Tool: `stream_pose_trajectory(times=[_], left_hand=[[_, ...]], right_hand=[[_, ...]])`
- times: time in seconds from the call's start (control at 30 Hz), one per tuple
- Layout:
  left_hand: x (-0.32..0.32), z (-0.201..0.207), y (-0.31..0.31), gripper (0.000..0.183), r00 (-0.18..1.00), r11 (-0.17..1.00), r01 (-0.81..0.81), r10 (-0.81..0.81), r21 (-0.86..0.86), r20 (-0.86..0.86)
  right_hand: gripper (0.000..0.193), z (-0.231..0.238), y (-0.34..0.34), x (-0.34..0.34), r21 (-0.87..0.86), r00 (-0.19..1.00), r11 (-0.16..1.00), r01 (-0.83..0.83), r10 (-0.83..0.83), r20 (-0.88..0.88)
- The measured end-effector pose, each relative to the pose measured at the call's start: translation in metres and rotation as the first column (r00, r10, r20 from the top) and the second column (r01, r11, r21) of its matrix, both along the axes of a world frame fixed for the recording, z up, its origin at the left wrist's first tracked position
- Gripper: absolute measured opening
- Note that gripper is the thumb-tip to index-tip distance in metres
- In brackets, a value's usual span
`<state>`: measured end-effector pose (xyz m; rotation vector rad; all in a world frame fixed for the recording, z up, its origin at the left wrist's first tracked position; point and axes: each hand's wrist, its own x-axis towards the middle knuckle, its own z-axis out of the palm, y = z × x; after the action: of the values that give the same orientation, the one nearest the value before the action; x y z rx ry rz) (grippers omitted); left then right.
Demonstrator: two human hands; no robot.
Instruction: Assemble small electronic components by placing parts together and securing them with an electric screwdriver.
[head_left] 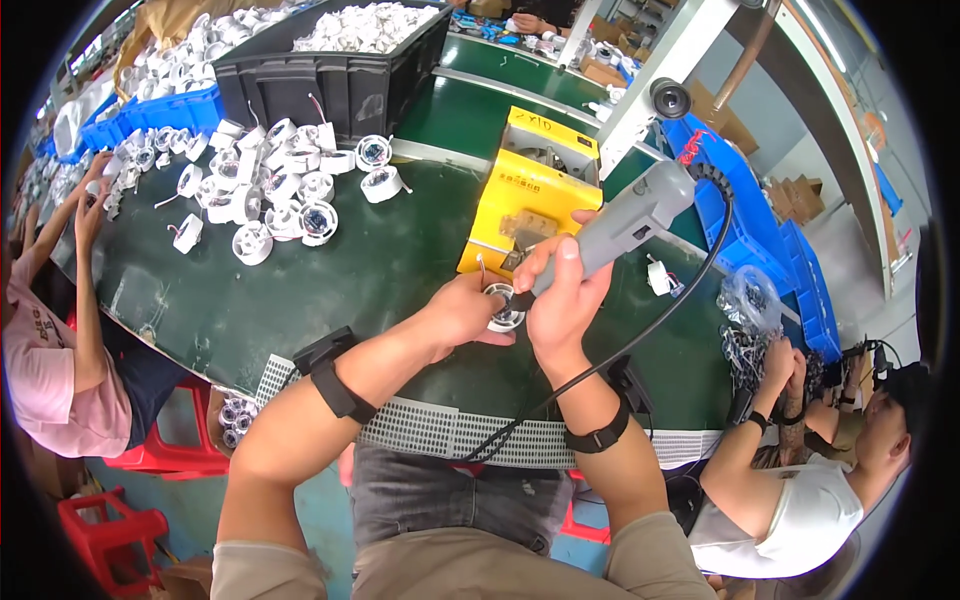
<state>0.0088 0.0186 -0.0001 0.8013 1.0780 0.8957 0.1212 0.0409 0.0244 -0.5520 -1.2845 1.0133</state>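
Note:
In my right hand [568,300] I hold a grey electric screwdriver [635,215], tilted with its dark nose down to the left. That nose meets a round white housing [506,318], which the fingers of my left hand [462,312] grip low over the green table. My left fingers and the tool hide part of the housing. Just beyond my hands stands a yellow box-shaped machine [488,208] with a metal block on its front. To the left lies a pile of white round housings [252,243], some with wires and dark centres.
A black crate [290,95] heaped with small white parts stands at the back left. Blue bins [735,220] line the right side. The screwdriver's black cable [655,325] crosses my right forearm. People work at both sides. A perforated strip [430,425] runs along the table's near edge.

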Motion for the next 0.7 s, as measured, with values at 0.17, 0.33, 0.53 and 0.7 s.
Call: stream_pose_trajectory(times=[0.17,0.33,0.53,0.7], left_hand=[[0.005,0.002,0.003,0.024,1.000,0.999,0.015,-0.015,0.029,-0.009],[-0.004,0.005,0.000,0.027,0.994,0.996,0.069,-0.063,0.065,-0.090],[-0.068,0.032,-0.002,0.041,0.246,0.820,0.033,0.548,0.572,-0.799],[-0.101,0.037,0.006,0.042,0.036,0.381,-0.159,0.924,0.911,-0.380]], right_hand=[[0.034,-0.005,0.001,0.006,0.078,0.998,0.995,-0.059,0.058,0.007],[0.046,-0.009,-0.005,0.005,0.090,0.993,0.990,-0.113,0.114,-0.005],[0.050,-0.002,0.023,0.079,0.115,0.945,0.975,0.192,-0.215,0.247],[0.058,-0.046,0.094,0.193,0.485,0.098,0.573,0.660,-0.706,0.701]])
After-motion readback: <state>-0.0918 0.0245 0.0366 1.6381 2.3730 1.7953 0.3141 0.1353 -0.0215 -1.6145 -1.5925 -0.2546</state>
